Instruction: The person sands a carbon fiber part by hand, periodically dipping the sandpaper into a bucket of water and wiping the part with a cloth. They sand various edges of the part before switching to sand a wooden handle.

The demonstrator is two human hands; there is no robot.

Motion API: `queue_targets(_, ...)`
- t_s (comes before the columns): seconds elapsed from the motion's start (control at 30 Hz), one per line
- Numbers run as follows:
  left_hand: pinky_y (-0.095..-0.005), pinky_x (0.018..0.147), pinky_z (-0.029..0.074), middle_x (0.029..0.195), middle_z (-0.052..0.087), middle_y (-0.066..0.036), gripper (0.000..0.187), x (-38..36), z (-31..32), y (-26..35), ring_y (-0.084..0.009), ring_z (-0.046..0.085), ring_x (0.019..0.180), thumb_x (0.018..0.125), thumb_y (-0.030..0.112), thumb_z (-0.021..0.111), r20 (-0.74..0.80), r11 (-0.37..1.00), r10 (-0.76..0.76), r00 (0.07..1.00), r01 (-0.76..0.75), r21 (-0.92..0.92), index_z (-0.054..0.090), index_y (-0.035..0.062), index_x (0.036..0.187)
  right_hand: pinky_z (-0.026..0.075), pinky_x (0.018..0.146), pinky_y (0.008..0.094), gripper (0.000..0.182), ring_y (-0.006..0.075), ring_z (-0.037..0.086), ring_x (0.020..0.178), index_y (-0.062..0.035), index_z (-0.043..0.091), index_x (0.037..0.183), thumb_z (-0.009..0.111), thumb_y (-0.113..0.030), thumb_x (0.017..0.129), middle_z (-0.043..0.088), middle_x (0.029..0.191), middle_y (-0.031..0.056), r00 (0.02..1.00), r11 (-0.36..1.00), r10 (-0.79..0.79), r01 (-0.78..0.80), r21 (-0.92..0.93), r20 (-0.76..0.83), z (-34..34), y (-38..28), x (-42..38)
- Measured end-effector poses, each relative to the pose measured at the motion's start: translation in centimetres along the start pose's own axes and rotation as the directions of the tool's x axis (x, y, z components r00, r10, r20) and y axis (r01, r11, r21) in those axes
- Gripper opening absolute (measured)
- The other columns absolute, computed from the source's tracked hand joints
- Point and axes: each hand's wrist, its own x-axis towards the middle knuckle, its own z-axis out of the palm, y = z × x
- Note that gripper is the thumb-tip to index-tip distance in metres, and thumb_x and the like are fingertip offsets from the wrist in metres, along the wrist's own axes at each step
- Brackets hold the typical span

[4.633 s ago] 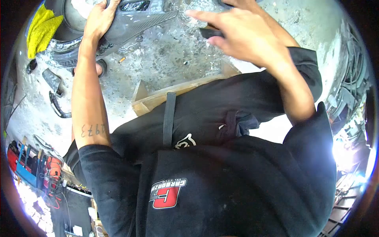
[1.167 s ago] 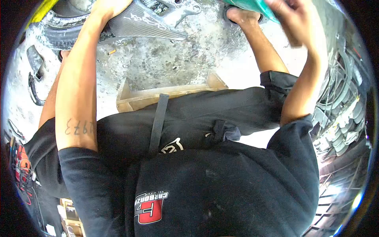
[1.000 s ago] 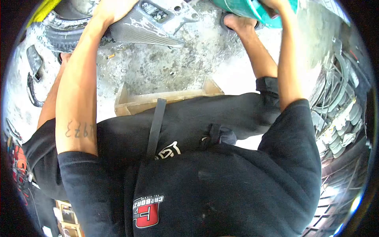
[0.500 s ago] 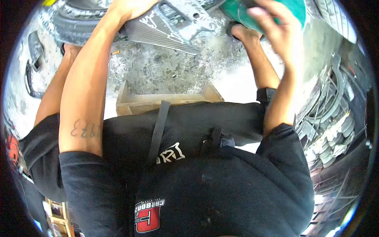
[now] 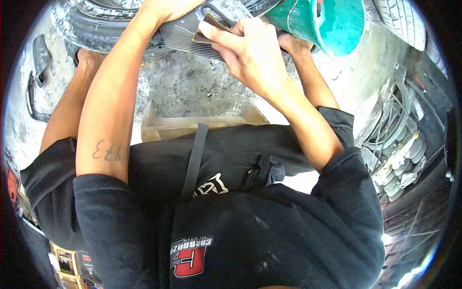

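Observation:
A dark carbon-weave part (image 5: 180, 33) lies on top of a tire (image 5: 91, 29) at the top of the view. My left hand (image 5: 175, 7) rests at the part's upper left edge; its fingers are cut off by the frame's top. Between the thumb and fingers of my right hand (image 5: 250, 53) is a folded brown sheet of sandpaper (image 5: 209, 31), held against the part's right side. Behind my right wrist, a green bucket (image 5: 301, 21) stands tilted in view, with whitish residue inside.
A low wooden stool (image 5: 207, 123) is beneath my legs. More tires (image 5: 402, 21) stand at the upper right. Black curved pieces (image 5: 41, 58) lie on the floor at the left. A pile of cables and parts (image 5: 394, 149) is on the right.
My right hand has moved left from the bucket onto the part, and the sandpaper now shows in it. The bucket's opening is more visible. White streaks on the part have lessened.

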Motion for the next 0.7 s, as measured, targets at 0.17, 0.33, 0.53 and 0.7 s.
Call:
queue_targets(0.17, -0.0446, 0.104, 0.048, 0.119, 0.067, -0.035, 0.086, 0.4, -1.1, 1.3, -0.0443, 0.065, 0.119, 0.092, 0.072, 0.053, 0.257, 0.968, -0.242, 0.936, 0.214, 0.132, 0.07, -0.0086, 0.119, 0.041, 0.064, 0.0438, 0.05, 0.0294, 0.054, 0.071, -0.0259, 0.074, 0.124, 0.078, -0.009, 0.077, 0.053, 0.078, 0.0085, 0.987, 0.994, -0.01, -0.007, 0.107, 0.159, -2.2, 0.7, -3.0)
queue_targets(0.33, -0.0444, 0.102, 0.049, 0.118, 0.068, -0.031, 0.073, 1.0, -0.3, 0.1, -0.0443, 0.065, 0.116, 0.096, 0.065, 0.053, 0.298, 0.991, -0.117, 0.947, 0.093, 0.094, 0.071, -0.0009, 0.122, 0.044, 0.065, 0.0491, 0.053, 0.0349, 0.058, 0.074, -0.0234, 0.07, 0.13, 0.073, -0.011, 0.078, 0.055, 0.08, 0.014, 0.987, 0.986, -0.16, 0.161, 0.052, -0.023, 2.3, 0.6, 1.9)
queue_targets(0.53, -0.0425, 0.108, 0.046, 0.132, 0.064, -0.031, 0.076, 0.3, -0.9, 1.4, -0.0407, 0.06, 0.127, 0.095, 0.064, 0.057, 0.175, 0.986, -0.145, 0.974, 0.127, 0.109, 0.064, -0.0001, 0.134, 0.048, 0.07, 0.0479, 0.055, 0.0359, 0.062, 0.078, -0.0228, 0.07, 0.129, 0.07, -0.003, 0.078, 0.063, 0.089, 0.0158, 0.98, 0.981, -0.173, 0.162, 0.106, 0.104, -1.8, 0.9, -0.7)
queue_targets(0.7, -0.0444, 0.094, 0.053, 0.109, 0.072, -0.032, 0.082, 0.6, -0.7, 0.8, -0.0423, 0.07, 0.109, 0.091, 0.071, 0.058, 0.284, 0.968, -0.252, 0.925, 0.238, 0.083, 0.073, -0.0061, 0.114, 0.047, 0.074, 0.0481, 0.042, 0.0352, 0.061, 0.085, -0.0214, 0.069, 0.128, 0.069, -0.013, 0.087, 0.062, 0.093, 0.0154, 0.993, 0.973, -0.118, 0.117, 0.201, -0.008, 2.8, 1.3, 1.6)
